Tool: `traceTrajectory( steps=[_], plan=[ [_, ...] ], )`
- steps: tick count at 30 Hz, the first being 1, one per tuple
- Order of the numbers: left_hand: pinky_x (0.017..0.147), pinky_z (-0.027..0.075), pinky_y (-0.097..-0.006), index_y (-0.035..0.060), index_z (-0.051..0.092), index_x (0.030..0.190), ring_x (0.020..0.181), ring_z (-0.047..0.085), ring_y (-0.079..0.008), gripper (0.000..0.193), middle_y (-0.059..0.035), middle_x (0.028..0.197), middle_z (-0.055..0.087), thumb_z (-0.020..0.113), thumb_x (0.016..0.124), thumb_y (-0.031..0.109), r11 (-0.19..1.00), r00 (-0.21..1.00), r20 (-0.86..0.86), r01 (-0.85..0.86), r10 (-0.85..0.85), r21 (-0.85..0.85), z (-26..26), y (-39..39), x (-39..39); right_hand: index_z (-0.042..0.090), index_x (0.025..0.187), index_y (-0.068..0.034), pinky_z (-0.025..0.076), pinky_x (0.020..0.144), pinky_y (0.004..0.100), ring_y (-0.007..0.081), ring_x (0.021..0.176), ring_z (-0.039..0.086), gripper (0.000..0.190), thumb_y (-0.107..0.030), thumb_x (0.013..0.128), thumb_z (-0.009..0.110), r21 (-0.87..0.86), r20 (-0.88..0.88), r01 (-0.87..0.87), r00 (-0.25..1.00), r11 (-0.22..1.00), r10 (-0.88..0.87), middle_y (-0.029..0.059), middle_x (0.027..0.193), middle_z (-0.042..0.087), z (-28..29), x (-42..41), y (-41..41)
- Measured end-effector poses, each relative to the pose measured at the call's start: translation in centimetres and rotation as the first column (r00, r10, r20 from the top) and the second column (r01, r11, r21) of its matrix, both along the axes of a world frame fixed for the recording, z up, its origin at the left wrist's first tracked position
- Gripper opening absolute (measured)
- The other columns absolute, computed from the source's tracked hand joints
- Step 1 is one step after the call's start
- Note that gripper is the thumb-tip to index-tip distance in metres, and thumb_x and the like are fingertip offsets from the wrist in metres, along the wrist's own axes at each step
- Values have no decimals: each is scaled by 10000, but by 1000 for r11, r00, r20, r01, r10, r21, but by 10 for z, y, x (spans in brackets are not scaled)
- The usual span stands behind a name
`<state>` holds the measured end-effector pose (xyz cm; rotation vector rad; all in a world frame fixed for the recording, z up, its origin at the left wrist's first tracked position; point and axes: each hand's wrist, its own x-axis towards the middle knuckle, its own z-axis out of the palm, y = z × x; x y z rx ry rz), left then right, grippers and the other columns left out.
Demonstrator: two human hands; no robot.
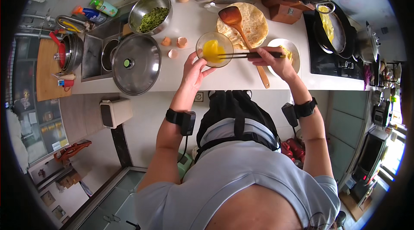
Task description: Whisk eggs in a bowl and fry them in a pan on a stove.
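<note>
My left hand [194, 72] grips the near rim of a small clear glass bowl [202, 41], which has yellow egg [212, 49] inside. In my right hand [275, 60] is a pair of dark chopsticks [247, 55], their tips reaching into the egg. Just beyond lies a stack of round flatbreads [255, 19], with a wooden spatula [237, 23] resting across it. A white plate [273, 66] holding yellow cooked food sits partly behind my right hand. Broken eggshells [182, 42] lie on the counter left of the bowl.
At the right, a frying pan [339, 36] with a folded yellow piece sits on the black hob [326, 63]. A steel bowl of chopped greens [132, 15], a glass lid [142, 68] and the sink [91, 62] are on the left. A knife block [284, 13] stands behind.
</note>
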<state>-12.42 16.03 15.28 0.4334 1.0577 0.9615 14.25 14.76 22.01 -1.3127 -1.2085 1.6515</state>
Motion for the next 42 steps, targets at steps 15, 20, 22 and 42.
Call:
traceTrajectory(
  steps=[15, 20, 22, 42],
  plan=[
    [828, 533, -462, 29, 356, 1247, 1057, 538, -203, 467, -129, 1122, 513, 541, 819, 30, 1000, 1000, 5, -2, 2, -13, -8, -1, -6, 550, 1083, 87, 541, 791, 315, 244, 891, 647, 416, -296, 934, 487, -81, -124, 86, 988, 993, -96, 182, 994, 628, -16, 2, 3],
    [834, 529, -463, 34, 353, 1251, 1054, 539, -199, 468, -130, 1123, 512, 539, 822, 37, 1000, 1000, 4, 17, -17, -8, -12, -2, -10, 553, 1089, 83, 543, 790, 319, 248, 894, 647, 400, -280, 941, 475, -38, -136, 147, 979, 988, -151, 177, 1002, 626, -17, 1, 2],
    [836, 526, -465, 35, 351, 1253, 1064, 536, -203, 472, -134, 1133, 509, 540, 821, 40, 999, 1000, -19, 20, -21, -31, -10, -2, -8, 552, 1095, 86, 541, 796, 317, 248, 895, 647, 404, -279, 939, 478, 19, -111, 192, 976, 981, -188, 189, 1012, 622, -15, -1, 2],
    [805, 550, -443, 32, 359, 1249, 942, 563, -155, 476, -82, 998, 527, 514, 800, 7, 1000, 999, 37, 7, -8, 13, -10, -1, -12, 532, 1107, 98, 536, 812, 321, 253, 911, 642, 389, -250, 946, 467, 41, -74, 192, 979, 981, -189, 197, 1014, 620, -19, 2, 2]
  ],
)
